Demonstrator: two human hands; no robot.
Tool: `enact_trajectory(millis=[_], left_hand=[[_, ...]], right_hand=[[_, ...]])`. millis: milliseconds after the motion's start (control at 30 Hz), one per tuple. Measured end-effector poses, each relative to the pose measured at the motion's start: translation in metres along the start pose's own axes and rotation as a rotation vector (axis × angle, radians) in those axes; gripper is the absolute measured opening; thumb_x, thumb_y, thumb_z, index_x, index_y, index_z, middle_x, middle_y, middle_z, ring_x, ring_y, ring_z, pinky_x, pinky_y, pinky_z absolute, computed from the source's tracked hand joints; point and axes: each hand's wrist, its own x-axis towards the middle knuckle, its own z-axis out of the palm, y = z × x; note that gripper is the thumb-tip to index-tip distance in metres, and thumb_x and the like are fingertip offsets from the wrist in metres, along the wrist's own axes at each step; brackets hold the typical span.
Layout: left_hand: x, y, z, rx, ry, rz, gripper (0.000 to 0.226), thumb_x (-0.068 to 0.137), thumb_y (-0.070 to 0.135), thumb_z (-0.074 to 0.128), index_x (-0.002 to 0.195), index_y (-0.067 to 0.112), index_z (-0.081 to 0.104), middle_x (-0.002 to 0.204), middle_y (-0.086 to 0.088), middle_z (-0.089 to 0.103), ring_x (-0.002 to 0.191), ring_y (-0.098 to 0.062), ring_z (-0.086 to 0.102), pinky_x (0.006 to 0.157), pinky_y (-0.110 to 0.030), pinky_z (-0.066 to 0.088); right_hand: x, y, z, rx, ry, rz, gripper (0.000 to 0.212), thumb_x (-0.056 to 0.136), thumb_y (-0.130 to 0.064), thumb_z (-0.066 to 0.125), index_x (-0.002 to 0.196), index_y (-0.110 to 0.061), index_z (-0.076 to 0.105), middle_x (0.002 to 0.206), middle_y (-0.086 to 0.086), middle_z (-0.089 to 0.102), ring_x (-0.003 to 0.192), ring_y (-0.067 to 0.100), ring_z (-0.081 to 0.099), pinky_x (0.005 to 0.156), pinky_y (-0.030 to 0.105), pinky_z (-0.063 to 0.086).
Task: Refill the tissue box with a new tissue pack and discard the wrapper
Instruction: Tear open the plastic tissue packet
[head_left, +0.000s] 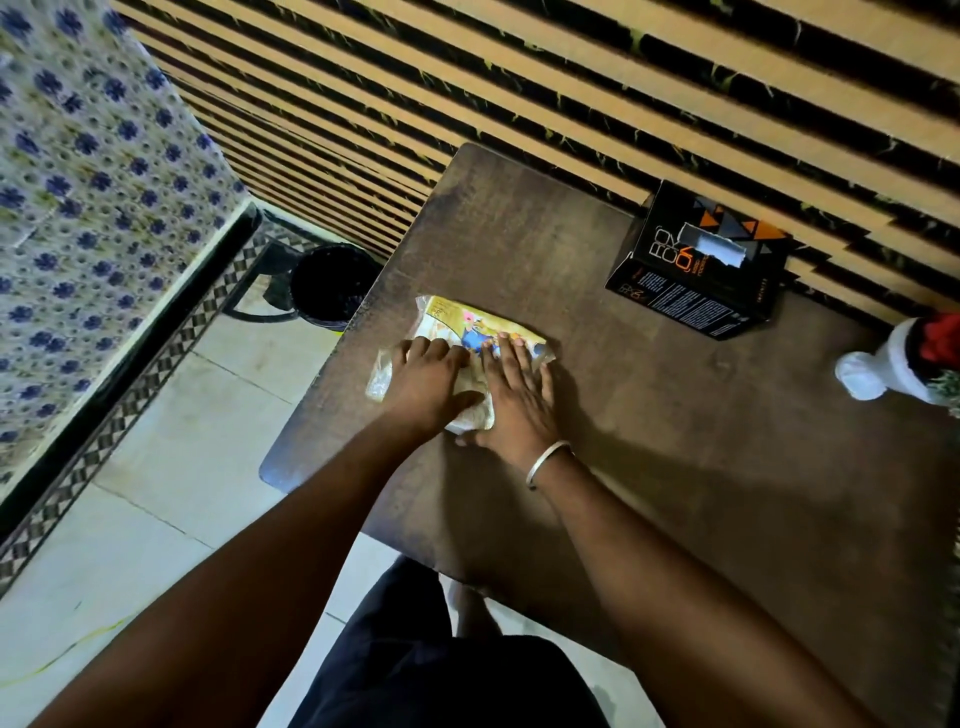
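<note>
Both bare arms reach from the bottom of the frame to its centre, hands side by side, palms down.

The left hand (428, 376) lies just left of centre, back upward, its fingers bunched and pointing toward the top of the frame, its thumb angled toward the other hand. The right hand (514, 395) lies just beside it, touching or nearly so, flat with fingers spread and straight, the thumb sticking out at the lower left of the hand. Neither hand curls into a closed grip; both press flat. The right wrist carries a thin silver bangle (545, 462). Both forearms are bare, converging from the lower corners.
</note>
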Motion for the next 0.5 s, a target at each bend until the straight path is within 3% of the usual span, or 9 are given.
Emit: enact_trajectory(millis=[100, 233, 333, 400, 500], left_hand=[[0.009, 0.006, -0.004, -0.009, -0.041, -0.057, 0.048, 0.083, 0.055, 0.065, 0.115, 0.020, 0.059, 0.116, -0.002, 0.064, 0.118, -0.028, 0.049, 0.101, -0.045, 0.029], [0.020, 0.009, -0.010, -0.033, -0.114, -0.183, 0.034, 0.083, 0.047, 0.069, 0.104, 0.020, 0.067, 0.105, -0.001, 0.071, 0.111, -0.027, 0.058, 0.098, -0.044, 0.030], [0.022, 0.005, -0.014, -0.203, -0.123, -0.207, 0.013, 0.080, 0.034, 0.073, 0.081, 0.021, 0.069, 0.085, 0.003, 0.070, 0.094, -0.022, 0.062, 0.087, -0.040, 0.029], [0.020, -0.005, -0.019, -0.390, -0.095, -0.153, 0.012, 0.075, 0.026, 0.076, 0.072, 0.024, 0.065, 0.076, 0.007, 0.065, 0.085, -0.018, 0.062, 0.084, -0.039, 0.040], [0.012, -0.017, -0.034, -0.674, -0.052, -0.047, 0.023, 0.074, 0.005, 0.078, 0.079, 0.017, 0.059, 0.076, 0.003, 0.067, 0.073, -0.014, 0.063, 0.069, -0.029, 0.050]], right_hand=[[0.001, 0.000, 0.003, 0.016, -0.030, 0.023, 0.127, 0.059, -0.061, 0.080, 0.157, -0.024, 0.008, 0.166, 0.001, -0.001, 0.154, 0.022, -0.004, 0.121, 0.053, 0.003], [0.001, 0.001, 0.011, -0.011, -0.006, 0.026, 0.116, 0.069, -0.040, 0.081, 0.156, -0.027, 0.007, 0.166, 0.000, -0.006, 0.154, 0.020, -0.006, 0.120, 0.056, 0.013], [0.004, 0.001, 0.007, 0.005, -0.035, 0.030, 0.119, 0.067, -0.049, 0.080, 0.157, -0.026, 0.004, 0.166, 0.000, -0.008, 0.153, 0.020, -0.009, 0.121, 0.057, 0.010], [0.012, 0.001, 0.002, 0.056, -0.067, 0.043, 0.126, 0.061, -0.059, 0.079, 0.157, -0.026, 0.004, 0.166, 0.000, -0.010, 0.153, 0.020, -0.012, 0.120, 0.057, 0.004], [0.031, 0.001, -0.009, 0.109, -0.087, 0.079, 0.136, 0.052, -0.063, 0.082, 0.157, -0.027, 0.003, 0.165, 0.002, -0.013, 0.152, 0.022, -0.015, 0.120, 0.061, 0.002]])
